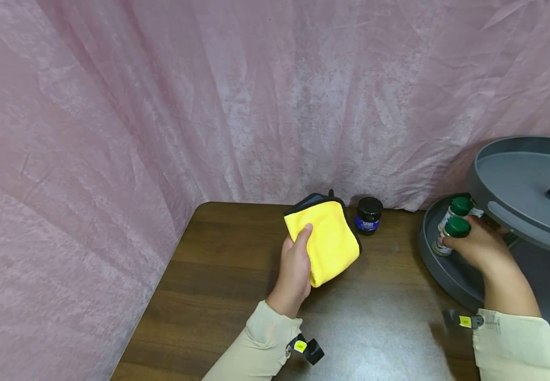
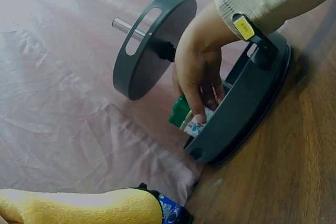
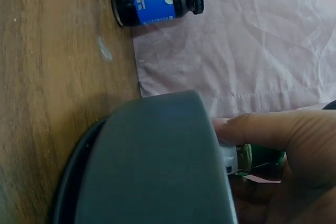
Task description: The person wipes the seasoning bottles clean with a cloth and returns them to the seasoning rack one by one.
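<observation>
My left hand [image 1: 295, 269] holds a folded yellow cloth [image 1: 331, 241] with black edging, its thumb lying on top, above the wooden table. On the right, my right hand [image 1: 486, 250] grips a small jar with a green cap [image 1: 457, 227], thumb on the near side. This jar stands inside the lower tray [image 1: 431, 264] of a grey two-tier rack. Just behind it is a second green-capped jar [image 1: 460, 206]. In the right wrist view the tray wall [image 3: 152, 156] hides the gripped jar's lower part.
A dark jar with a blue label [image 1: 367, 216] stands at the table's back edge, between cloth and rack. The rack's upper tray [image 1: 518, 172] overhangs the lower one, close to my right hand. A pink curtain [image 1: 275, 106] hangs behind the table [image 1: 237, 254].
</observation>
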Action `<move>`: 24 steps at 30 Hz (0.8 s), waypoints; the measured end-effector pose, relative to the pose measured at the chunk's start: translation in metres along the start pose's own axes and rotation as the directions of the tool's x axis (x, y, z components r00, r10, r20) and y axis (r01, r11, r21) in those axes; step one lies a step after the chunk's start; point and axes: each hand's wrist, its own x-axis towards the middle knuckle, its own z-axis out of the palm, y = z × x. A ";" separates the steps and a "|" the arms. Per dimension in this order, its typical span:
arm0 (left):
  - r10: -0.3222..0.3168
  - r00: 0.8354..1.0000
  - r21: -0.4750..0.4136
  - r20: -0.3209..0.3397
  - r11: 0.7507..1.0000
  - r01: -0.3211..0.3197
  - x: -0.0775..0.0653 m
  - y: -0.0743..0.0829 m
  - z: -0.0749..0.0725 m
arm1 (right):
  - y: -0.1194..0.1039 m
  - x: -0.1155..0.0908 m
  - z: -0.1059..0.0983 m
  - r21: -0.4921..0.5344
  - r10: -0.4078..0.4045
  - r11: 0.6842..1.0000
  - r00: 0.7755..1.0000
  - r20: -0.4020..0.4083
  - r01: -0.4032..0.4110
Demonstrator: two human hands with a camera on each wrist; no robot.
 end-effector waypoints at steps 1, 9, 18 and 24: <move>0.000 1.000 -0.001 -0.001 1.000 0.000 0.000 0.000 0.000 | 0.000 0.000 0.000 0.002 -0.004 1.000 1.000 0.004 0.004; -0.002 1.000 -0.002 -0.009 1.000 0.002 0.001 0.000 -0.001 | -0.008 -0.004 -0.005 0.041 0.002 0.999 1.000 0.012 -0.003; 0.004 1.000 -0.013 -0.009 1.000 -0.004 0.002 0.000 -0.001 | -0.025 -0.008 -0.008 0.093 0.014 0.996 0.996 -0.092 -0.005; 0.004 1.000 -0.006 -0.011 1.000 -0.004 0.002 0.001 -0.001 | -0.039 -0.011 -0.001 0.125 -0.039 0.990 0.979 -0.201 0.066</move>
